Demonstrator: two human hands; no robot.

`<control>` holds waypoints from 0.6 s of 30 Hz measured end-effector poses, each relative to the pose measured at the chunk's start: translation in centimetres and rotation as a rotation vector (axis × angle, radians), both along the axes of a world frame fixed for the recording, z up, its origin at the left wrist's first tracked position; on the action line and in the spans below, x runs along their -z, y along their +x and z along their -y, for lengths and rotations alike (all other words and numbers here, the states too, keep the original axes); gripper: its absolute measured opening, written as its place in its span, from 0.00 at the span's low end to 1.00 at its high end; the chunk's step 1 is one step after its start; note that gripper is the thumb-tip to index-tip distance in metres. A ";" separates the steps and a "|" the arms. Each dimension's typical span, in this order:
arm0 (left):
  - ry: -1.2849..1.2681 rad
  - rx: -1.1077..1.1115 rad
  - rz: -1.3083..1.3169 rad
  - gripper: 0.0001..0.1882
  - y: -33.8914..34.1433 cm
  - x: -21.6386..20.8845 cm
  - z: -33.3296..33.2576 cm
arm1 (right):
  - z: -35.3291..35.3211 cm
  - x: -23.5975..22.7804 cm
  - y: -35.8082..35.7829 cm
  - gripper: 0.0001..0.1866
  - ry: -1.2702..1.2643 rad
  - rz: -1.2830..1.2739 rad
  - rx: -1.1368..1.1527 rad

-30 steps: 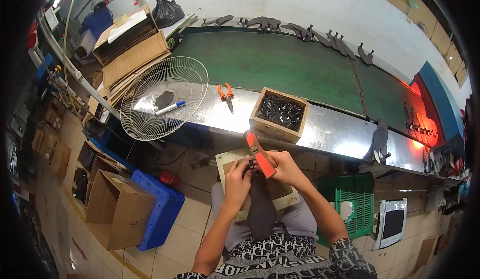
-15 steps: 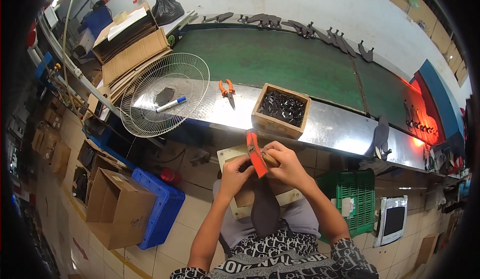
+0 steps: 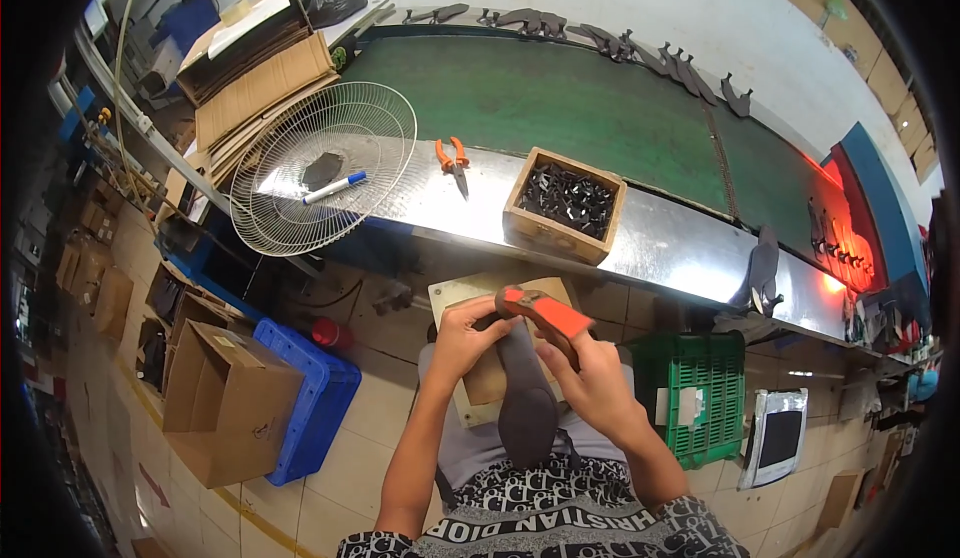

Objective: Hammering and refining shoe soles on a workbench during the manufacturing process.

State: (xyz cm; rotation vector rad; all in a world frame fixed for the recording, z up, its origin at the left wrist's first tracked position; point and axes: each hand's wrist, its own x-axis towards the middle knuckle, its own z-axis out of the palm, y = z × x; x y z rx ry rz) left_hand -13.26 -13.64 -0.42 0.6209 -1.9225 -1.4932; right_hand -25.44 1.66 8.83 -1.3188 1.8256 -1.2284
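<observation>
Across my lap lies a dark, shoe-sole-shaped piece [image 3: 530,413], its wide end toward me. My left hand [image 3: 466,336] is closed on its narrow far end, thumb and fingers pinching there. My right hand [image 3: 597,383] grips a hammer [image 3: 548,311] with an orange-red head, held over that end beside my left fingers. The hammer's head hides part of the handle and the tip of the sole. Under the sole is a pale board [image 3: 442,298] with a tan block or pad [image 3: 485,373] on it.
On the metal ledge ahead stand a wooden box [image 3: 558,236] of small black pieces, orange-handled pliers [image 3: 453,164] and a wire basket [image 3: 275,173] with a marker [image 3: 335,186]. Beyond runs a green conveyor belt [image 3: 540,98]. A blue crate [image 3: 318,398] and green crate [image 3: 690,398] flank me.
The hammer's head has swung round to point right, and my right hand has moved right and lower. My left hand stays at the sole's far end. The whole view has shifted slightly.
</observation>
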 end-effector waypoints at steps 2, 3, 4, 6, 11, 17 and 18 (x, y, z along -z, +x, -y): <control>-0.026 -0.004 -0.041 0.16 0.0 0.4 -0.1 | -0.4 0.0 0.3 0.16 -0.157 -0.059 0.005; -0.026 -0.008 -0.037 0.16 0.0 0.4 -0.2 | -0.6 0.0 0.5 0.16 -0.313 -0.119 0.014; 0.015 -0.017 -0.030 0.16 0.1 0.4 -0.3 | -0.5 -0.5 0.7 0.13 -0.329 -0.188 0.029; 0.054 -0.010 -0.027 0.16 -0.2 0.5 -0.3 | -0.2 0.4 0.2 0.12 -0.105 -0.223 0.005; 0.039 -0.032 -0.022 0.16 -0.3 0.6 -0.3 | -0.3 0.6 -0.2 0.11 -0.026 -0.162 0.017; -0.432 -0.084 0.357 0.49 1.0 1.0 -1.7 | -4.6 -2.9 0.9 0.12 -0.375 -0.181 0.120; -0.442 -0.089 0.483 0.61 1.0 0.8 -2.0 | -5.4 -2.4 0.9 0.12 -0.481 -0.146 0.096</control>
